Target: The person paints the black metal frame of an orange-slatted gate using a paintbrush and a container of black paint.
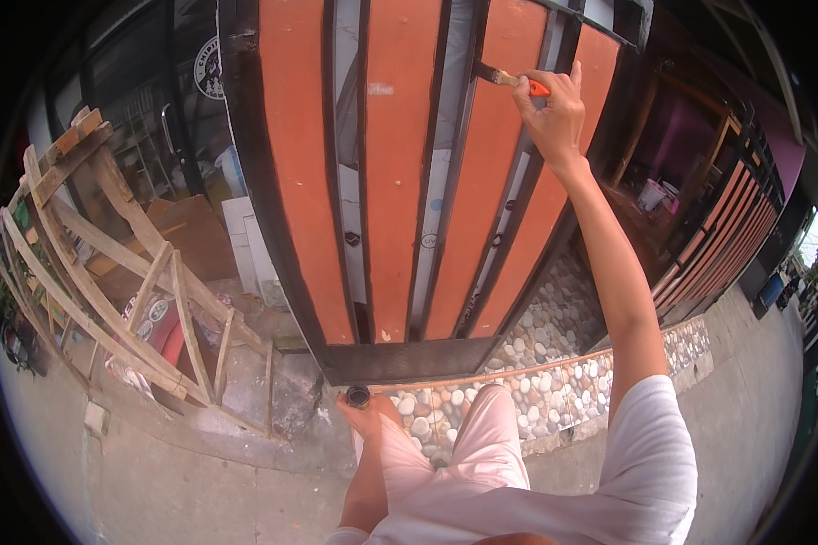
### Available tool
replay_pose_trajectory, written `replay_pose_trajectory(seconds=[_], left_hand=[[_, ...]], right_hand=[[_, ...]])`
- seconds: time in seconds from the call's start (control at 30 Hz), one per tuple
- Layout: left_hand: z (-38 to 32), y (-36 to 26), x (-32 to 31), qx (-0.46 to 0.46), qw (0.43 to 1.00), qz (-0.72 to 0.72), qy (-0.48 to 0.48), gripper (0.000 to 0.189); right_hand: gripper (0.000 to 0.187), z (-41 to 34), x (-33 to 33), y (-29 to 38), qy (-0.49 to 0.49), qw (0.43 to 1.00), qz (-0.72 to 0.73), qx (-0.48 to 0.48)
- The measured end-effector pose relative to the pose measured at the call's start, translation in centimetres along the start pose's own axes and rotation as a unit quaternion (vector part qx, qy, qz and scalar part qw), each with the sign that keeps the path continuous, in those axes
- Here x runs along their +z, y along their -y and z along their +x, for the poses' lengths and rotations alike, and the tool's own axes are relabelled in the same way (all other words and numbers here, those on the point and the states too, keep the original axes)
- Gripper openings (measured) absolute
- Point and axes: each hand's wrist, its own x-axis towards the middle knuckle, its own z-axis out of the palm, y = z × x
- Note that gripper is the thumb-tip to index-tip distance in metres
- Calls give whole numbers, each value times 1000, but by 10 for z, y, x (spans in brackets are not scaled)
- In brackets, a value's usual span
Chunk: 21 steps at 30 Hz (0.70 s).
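My right hand is raised and grips a paintbrush by its orange handle. The brush's dark bristles meet the black edge strip beside an orange slat of the upright panel. Low by my knee, my left hand holds a small can with dark contents. Black strips border the orange slats, and pale sheeting with printed marks shows through the gaps between them. A dark bottom rail closes off the panel below.
A wooden frame of nailed planks stands on the left before a glass door. Pebble-patterned tiles form a step under the panel. To the right lie a doorway with a white bucket and another slatted panel.
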Motion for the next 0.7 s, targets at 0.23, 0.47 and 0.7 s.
replay_pose_trajectory(seconds=[0.23,0.47,0.7], left_hand=[[-2,-3,2,9,1000,20,-18,71],[0,3,-2,5,1000,18,-6,72],[-3,-7,2,-10,1000,-24,-6,72]], right_hand=[[6,12,3,-1,-36,999,-1,-2],[7,7,2,4,-43,999,9,19],[10,8,3,1,-14,1000,3,20]])
